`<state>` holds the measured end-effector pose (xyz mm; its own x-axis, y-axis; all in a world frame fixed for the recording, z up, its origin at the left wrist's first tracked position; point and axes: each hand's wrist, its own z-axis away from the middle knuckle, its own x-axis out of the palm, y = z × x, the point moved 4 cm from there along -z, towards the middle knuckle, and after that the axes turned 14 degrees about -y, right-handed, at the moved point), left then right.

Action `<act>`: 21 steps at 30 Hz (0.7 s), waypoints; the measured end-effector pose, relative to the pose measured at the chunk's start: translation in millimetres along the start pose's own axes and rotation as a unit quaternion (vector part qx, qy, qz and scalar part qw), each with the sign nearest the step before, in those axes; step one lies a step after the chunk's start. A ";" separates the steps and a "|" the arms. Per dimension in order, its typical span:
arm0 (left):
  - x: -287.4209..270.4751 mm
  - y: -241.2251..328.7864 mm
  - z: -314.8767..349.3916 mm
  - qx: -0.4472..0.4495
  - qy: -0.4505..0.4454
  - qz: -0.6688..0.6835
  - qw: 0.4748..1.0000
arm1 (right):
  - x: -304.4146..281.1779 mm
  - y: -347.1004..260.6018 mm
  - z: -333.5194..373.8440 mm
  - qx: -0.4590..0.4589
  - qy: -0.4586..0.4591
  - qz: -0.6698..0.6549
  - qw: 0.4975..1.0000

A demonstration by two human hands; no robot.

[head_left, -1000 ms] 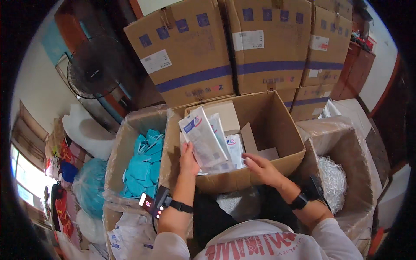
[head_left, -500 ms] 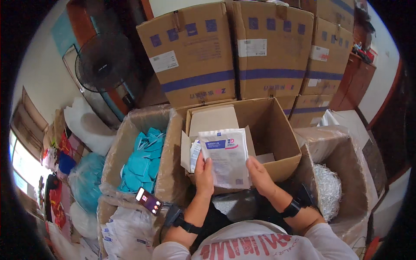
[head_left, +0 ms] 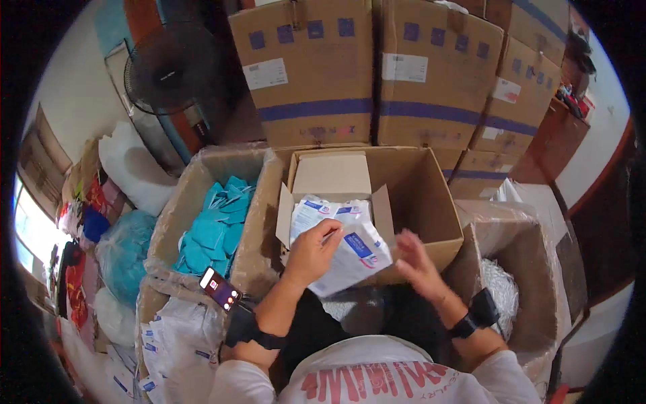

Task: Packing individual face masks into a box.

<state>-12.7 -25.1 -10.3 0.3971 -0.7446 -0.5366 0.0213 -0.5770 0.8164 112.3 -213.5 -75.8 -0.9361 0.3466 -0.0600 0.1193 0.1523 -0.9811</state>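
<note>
My left hand [head_left: 313,252] pinches a flat white packet [head_left: 356,261] with a purple label by its upper left part. The packet is tilted, its lower corner above my lap. Just beyond it stands a small white carton [head_left: 331,174] with open flaps, set inside a large cardboard box [head_left: 424,188]. Several similar white packets [head_left: 319,210] show in the carton, partly covered by the held one. My right hand [head_left: 418,266] is off the packet's right side, slightly blurred, its fingers apart and nothing in them.
To the left, a plastic-lined box [head_left: 259,222] holds turquoise folded masks [head_left: 214,229]. Nearer are a phone [head_left: 221,288] and a bin of white packets [head_left: 178,337]. At right, another lined box [head_left: 538,269] contains whitish strips [head_left: 499,293]. Stacked cartons [head_left: 316,74] and a fan [head_left: 168,74] stand behind.
The packet has gone from upright between both hands to tilted in my left hand alone. My right hand has come away from it. The packets in the carton show more now.
</note>
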 end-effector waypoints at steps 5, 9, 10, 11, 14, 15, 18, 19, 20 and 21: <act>9.3 45.9 4.3 0.068 -0.178 -0.200 0.961 | 9.9 -91.7 -42.4 -0.010 -0.212 0.377 0.902; 18.3 52.1 13.8 0.118 -0.249 -0.230 0.933 | 32.6 -87.3 -42.8 0.064 -0.347 0.394 0.849; 18.9 51.0 17.9 0.126 -0.256 -0.220 0.933 | 37.5 -82.1 -41.4 0.063 -0.365 0.371 0.852; 20.4 47.4 21.1 0.118 -0.257 -0.221 0.933 | 41.7 -76.5 -39.7 0.062 -0.382 0.347 0.854; 29.3 33.2 34.7 0.079 -0.270 -0.216 0.935 | 48.6 -48.8 -30.9 0.099 -0.387 0.410 0.820; 32.0 30.8 38.9 0.058 -0.278 -0.215 0.935 | 52.0 -42.3 -26.8 0.089 -0.396 0.415 0.814; 43.4 18.5 58.1 0.066 -0.318 -0.224 0.919 | 61.8 -30.5 -13.0 0.042 -0.402 0.430 0.807; 47.4 14.2 64.0 0.080 -0.334 -0.228 0.911 | 65.4 -29.8 -10.3 0.013 -0.392 0.433 0.812; 49.1 10.4 66.8 0.086 -0.336 -0.221 0.911 | 68.7 -29.8 -8.1 -0.016 -0.382 0.435 0.815; 49.8 4.9 67.3 0.079 -0.332 -0.187 0.921 | 69.6 -31.5 -8.0 -0.045 -0.370 0.464 0.804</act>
<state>-54.5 -87.6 -47.4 -0.2615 -0.4936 -0.8294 -0.1129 -0.8378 0.5342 46.0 -186.7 -47.6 -0.3663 -0.2899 -0.8842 0.8724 0.2235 -0.4347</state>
